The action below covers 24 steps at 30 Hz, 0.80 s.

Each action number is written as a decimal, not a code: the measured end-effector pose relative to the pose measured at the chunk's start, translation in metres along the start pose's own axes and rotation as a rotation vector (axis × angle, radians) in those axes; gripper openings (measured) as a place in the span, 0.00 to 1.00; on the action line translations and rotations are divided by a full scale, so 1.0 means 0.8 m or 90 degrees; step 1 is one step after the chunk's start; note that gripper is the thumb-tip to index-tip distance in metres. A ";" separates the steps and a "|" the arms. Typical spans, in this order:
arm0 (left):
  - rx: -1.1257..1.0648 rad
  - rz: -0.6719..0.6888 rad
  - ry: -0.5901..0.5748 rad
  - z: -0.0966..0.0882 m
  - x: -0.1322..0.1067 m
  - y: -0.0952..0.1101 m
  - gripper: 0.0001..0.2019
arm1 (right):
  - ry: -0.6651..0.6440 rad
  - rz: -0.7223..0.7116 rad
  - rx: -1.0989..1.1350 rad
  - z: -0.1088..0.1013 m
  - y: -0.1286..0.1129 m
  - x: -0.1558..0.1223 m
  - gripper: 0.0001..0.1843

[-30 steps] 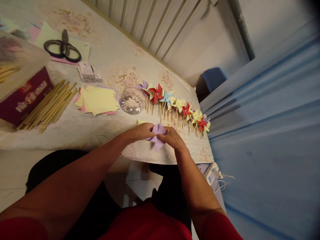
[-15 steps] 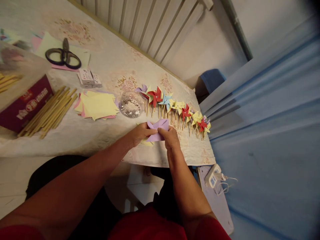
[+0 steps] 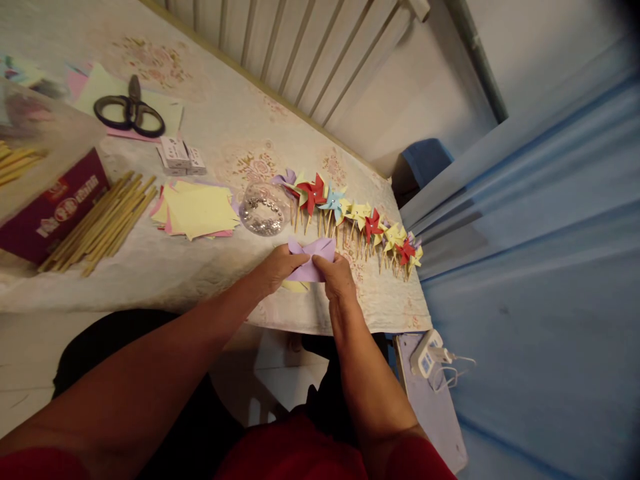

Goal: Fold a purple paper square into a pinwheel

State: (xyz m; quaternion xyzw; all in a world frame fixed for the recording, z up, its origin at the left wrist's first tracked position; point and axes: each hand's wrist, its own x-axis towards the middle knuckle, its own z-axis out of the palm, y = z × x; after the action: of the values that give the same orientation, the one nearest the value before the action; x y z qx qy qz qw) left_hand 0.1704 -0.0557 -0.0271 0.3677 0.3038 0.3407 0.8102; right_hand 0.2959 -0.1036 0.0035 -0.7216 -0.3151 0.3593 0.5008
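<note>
A sheet of purple paper (image 3: pixel 311 270), its corners bent in toward the middle like a pinwheel, is held between both hands over the table's front edge. My left hand (image 3: pixel 277 268) grips its left side, the thumb pressing near the centre. On the other side my right hand (image 3: pixel 341 275) pinches it, with its thumb at the centre too. The fingers beneath the paper are hidden. Some yellow paper (image 3: pixel 296 286) shows under the hands. Just beyond them stands a clear round tub (image 3: pixel 263 210) of small shiny metal pieces.
Finished paper pinwheels (image 3: pixel 359 215) on sticks line the right side of the table (image 3: pixel 210 280). To the left lie yellow paper squares (image 3: pixel 200 207), small white boxes (image 3: pixel 177 155), scissors (image 3: pixel 129 113), bundled sticks (image 3: pixel 100 223) and a purple box (image 3: pixel 55 207). A power strip (image 3: pixel 427 353) sits lower right.
Both hands have shifted slightly left with the purple paper. The two thumbs have come closer together at its centre.
</note>
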 end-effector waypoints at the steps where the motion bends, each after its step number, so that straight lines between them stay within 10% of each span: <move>1: -0.003 -0.003 -0.002 0.000 0.000 0.001 0.11 | -0.001 0.003 0.007 0.000 0.001 0.001 0.13; 24: 0.013 -0.024 0.028 0.001 -0.004 0.018 0.03 | 0.072 -0.167 0.017 -0.033 0.029 -0.026 0.20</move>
State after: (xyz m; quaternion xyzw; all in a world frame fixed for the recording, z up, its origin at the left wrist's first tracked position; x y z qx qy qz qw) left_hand 0.1644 -0.0516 -0.0141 0.3628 0.3317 0.3301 0.8059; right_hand 0.3088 -0.1405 -0.0078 -0.6864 -0.3732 0.2538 0.5702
